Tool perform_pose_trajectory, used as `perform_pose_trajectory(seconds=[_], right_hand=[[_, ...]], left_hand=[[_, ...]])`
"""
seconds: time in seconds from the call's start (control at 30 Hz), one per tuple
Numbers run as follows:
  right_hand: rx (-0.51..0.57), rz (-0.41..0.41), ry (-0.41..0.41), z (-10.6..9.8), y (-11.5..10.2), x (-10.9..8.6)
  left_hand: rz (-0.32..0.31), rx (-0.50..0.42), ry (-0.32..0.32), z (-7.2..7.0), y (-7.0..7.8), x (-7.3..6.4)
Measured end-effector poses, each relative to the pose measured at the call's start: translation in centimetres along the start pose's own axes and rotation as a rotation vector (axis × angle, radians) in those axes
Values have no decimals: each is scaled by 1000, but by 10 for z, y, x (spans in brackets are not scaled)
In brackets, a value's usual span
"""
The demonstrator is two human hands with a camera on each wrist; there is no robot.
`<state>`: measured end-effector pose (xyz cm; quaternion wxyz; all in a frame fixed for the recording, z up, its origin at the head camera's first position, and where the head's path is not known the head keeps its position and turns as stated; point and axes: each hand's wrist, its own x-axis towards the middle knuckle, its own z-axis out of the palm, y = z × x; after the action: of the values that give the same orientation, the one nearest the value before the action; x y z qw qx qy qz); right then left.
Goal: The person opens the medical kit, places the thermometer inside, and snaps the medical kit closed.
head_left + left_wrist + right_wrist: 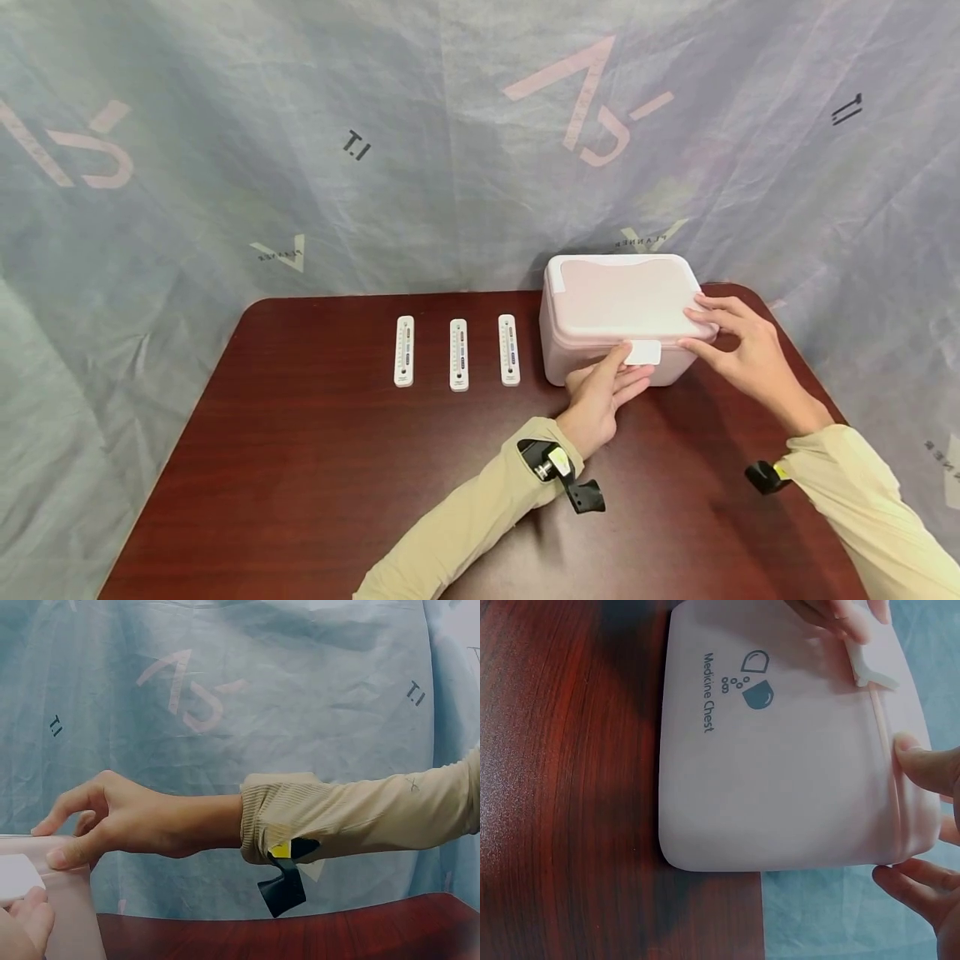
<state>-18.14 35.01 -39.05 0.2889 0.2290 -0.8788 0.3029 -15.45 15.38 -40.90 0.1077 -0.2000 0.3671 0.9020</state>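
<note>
A pale pink medicine chest [622,296] with a white-edged lid stands at the table's back right. "Medicine Chest" and a capsule drawing are printed on its front in the right wrist view. The left hand [596,404] is at the white latch [643,352] on the front, pinching it between thumb and fingers. In the right wrist view the latch [870,671] sticks out from the front. My right hand [750,354] grips the lid's right front corner. Its thumb [922,761] presses the front of the lid's rim, and the other fingers reach around the right side.
Three white thermometers [459,354] lie in a row left of the chest, each lengthwise away from me. The dark red wooden table [322,467] meets a grey printed cloth [405,167] at its back edge. Each sleeve carries a black wrist mount [585,496].
</note>
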Motion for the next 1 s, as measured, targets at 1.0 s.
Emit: perform_pose_trajectory(seconds=[1.0], right_hand=[[-5,22,-7,0,-2,-3]], left_hand=[[-61,54,-2,4,7,4]])
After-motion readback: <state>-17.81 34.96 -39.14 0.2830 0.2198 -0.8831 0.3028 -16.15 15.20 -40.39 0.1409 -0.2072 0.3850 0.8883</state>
